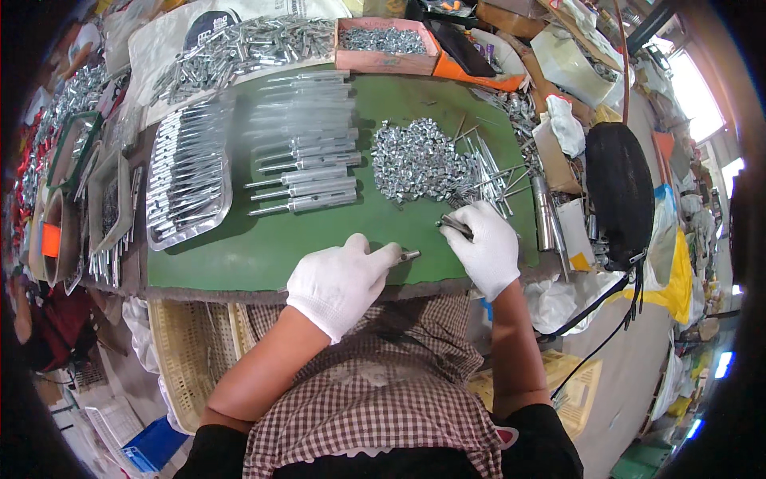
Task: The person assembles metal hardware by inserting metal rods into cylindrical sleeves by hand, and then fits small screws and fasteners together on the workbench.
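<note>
My left hand point(343, 281), in a white knit glove, is closed round a silver metal tube point(410, 255); just its end sticks out past the fingers. To its right, my gloved right hand point(488, 246) pinches a small dark metal piece point(456, 226) at the near edge of the fittings; its exact kind cannot be made out. Beyond both hands lies a heap of small shiny metal fittings point(419, 160), with thin metal rods point(488, 172) on its right side. Silver tubes with pointed tips point(307, 199) lie in a row on the green mat point(383, 100), farther left.
A metal tray point(225, 209) of similar pointed parts stands at the left. At the back are a pile of loose tubes point(247, 52) and a pink box point(351, 60) of small parts. A black bag-like object point(621, 191) stands on the right. Yellow crates point(191, 359) sit below the table edge.
</note>
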`<state>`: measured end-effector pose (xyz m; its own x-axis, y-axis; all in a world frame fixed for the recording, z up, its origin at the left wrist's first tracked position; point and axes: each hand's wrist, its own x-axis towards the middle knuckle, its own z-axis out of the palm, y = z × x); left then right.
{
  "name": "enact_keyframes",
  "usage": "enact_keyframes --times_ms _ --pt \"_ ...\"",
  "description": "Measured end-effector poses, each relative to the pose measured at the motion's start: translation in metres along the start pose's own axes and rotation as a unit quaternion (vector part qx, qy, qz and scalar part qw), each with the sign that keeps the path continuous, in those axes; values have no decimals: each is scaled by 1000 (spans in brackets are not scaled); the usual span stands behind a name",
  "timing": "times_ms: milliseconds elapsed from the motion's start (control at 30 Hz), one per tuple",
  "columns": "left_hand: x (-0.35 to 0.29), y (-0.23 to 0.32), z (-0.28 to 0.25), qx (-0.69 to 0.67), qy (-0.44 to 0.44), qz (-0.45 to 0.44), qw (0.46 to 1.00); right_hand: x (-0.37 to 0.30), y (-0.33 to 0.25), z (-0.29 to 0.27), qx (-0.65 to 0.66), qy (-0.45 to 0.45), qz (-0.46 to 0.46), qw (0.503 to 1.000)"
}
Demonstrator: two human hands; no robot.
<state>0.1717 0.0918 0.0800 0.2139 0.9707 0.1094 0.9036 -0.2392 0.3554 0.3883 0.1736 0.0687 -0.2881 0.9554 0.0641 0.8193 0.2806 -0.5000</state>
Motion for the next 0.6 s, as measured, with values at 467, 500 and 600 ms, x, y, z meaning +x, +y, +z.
enact_keyframes --times_ms 467,500,600 --pt "-2 2 2 -3 -11 -1 1000 -23 -22 14 149 -32 -138 979" --pt "-2 2 2 -3 -12 -2 1000 -23 -24 15 150 -33 -137 979" --pt "-2 1 3 -6 -6 -5 1000 -22 -26 16 117 -31 -142 983"
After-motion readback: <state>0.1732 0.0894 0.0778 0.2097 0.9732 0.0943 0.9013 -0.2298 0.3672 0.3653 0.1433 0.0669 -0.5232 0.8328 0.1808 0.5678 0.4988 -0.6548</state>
